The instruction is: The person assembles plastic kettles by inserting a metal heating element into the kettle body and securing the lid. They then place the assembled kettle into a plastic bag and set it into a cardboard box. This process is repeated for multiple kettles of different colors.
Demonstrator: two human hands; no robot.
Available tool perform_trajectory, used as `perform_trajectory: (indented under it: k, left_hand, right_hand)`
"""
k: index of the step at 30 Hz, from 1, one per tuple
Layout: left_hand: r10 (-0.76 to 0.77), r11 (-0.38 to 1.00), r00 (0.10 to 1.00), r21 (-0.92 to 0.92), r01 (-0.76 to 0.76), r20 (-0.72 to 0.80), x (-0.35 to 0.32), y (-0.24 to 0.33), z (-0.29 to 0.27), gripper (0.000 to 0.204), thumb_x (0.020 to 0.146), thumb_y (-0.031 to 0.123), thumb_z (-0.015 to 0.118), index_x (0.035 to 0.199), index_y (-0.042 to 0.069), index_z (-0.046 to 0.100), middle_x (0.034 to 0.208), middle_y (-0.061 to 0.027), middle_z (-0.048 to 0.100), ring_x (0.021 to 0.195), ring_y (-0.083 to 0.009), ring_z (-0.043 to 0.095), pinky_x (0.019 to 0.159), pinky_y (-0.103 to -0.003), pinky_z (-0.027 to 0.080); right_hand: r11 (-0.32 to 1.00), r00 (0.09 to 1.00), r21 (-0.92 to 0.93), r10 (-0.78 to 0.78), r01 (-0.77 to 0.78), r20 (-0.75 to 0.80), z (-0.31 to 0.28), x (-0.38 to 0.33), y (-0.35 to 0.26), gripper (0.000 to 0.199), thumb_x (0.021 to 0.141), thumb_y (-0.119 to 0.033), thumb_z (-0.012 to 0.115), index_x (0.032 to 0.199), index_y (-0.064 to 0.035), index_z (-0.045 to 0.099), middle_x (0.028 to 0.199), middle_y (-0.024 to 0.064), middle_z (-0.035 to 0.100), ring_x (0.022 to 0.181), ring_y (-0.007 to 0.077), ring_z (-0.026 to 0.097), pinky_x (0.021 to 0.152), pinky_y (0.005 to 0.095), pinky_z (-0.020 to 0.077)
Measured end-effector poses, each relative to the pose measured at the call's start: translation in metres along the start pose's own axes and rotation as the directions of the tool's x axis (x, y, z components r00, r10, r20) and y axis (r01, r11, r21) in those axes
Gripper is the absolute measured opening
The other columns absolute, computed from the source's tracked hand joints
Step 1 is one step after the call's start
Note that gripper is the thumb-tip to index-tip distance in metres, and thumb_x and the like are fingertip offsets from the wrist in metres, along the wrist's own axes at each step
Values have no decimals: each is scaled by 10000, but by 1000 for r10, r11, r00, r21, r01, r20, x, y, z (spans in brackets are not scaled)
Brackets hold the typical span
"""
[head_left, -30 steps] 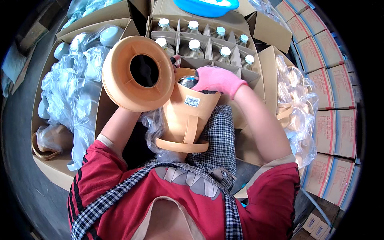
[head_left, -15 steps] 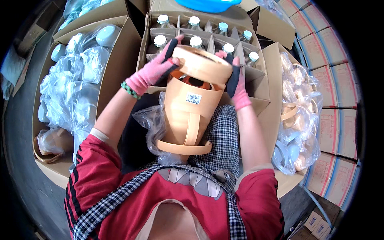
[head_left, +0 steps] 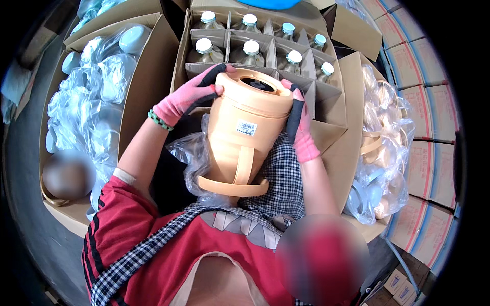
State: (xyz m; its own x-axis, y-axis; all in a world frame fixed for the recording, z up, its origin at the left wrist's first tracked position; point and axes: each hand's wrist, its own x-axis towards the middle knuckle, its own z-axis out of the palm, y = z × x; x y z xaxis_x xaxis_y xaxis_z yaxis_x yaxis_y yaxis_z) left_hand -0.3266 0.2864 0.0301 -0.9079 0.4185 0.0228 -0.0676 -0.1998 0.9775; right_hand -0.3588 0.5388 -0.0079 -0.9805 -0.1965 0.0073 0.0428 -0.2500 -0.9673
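A peach plastic jug shell [head_left: 227, 125] with a barcode sticker and a strap-like handle stands narrow end down in my lap. A matching peach ring-shaped piece [head_left: 250, 97] sits level on its wide upper end, and something black shows through the ring's central hole. My left hand [head_left: 189, 98], in a pink and dark fingerless glove, grips the left side of the ring. On the opposite side my right hand [head_left: 301, 120], gloved alike, holds the ring with its fingers along the shell's edge. Clear plastic film [head_left: 191, 153] hangs beside the shell's lower left.
Ahead, a divided carton [head_left: 326, 104] holds several glass bottles [head_left: 251, 53] with white and pale blue caps. An open carton [head_left: 133, 97] of bagged pale blue parts stands left; bagged peach and blue parts [head_left: 380, 137] lie right. Stacked cartons [head_left: 423, 102] line the far right.
The ring piece, tilted with a gap above the shell before, now rests flush on it. Both hands have come down with it.
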Motion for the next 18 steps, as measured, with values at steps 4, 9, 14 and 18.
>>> perform_trajectory:
  k: [4, 9, 14, 18]
  left_hand:
    - [-30, 998, 999, -54, 31, 17, 8, -13, -20, 489, 831, 407, 491, 1143, 31, 480, 1020, -32, 518, 919, -133, 460, 841, -242, 340]
    - [170, 907, 903, 421, 13, -394, 26, -4, 32, 410, 858, 377, 427, 945, 1, 565, 871, -65, 568, 820, -124, 504, 763, -225, 388]
    - [-36, 999, 970, -38, 28, -242, 25, -39, -23, 392, 874, 309, 427, 1087, -13, 496, 973, -90, 566, 863, -129, 544, 809, -261, 426]
    - [184, 940, 881, 340, -28, -436, 24, 12, 40, 371, 873, 326, 418, 1125, 68, 506, 1043, -57, 543, 959, -133, 480, 837, -251, 366]
  right_hand:
    - [956, 994, -276, -108, 103, -2, 9, -3, -23, 485, 847, -461, 417, 1037, -27, 523, 983, 67, 511, 950, 135, 457, 859, 251, 334]
    - [976, 969, 35, 218, -215, -116, 1, 37, -24, 673, 774, -620, 396, 1032, -11, 519, 922, 54, 530, 861, 121, 478, 750, 250, 392]
    - [848, 980, -497, -198, 184, 24, 36, -21, -42, 641, 779, -582, 427, 1037, -5, 535, 1007, 88, 522, 942, 174, 467, 870, 282, 331]
    - [959, 949, -275, -19, -72, -314, 1, 17, -49, 649, 800, -572, 402, 1053, 14, 518, 1016, 85, 519, 912, 147, 470, 847, 249, 343]
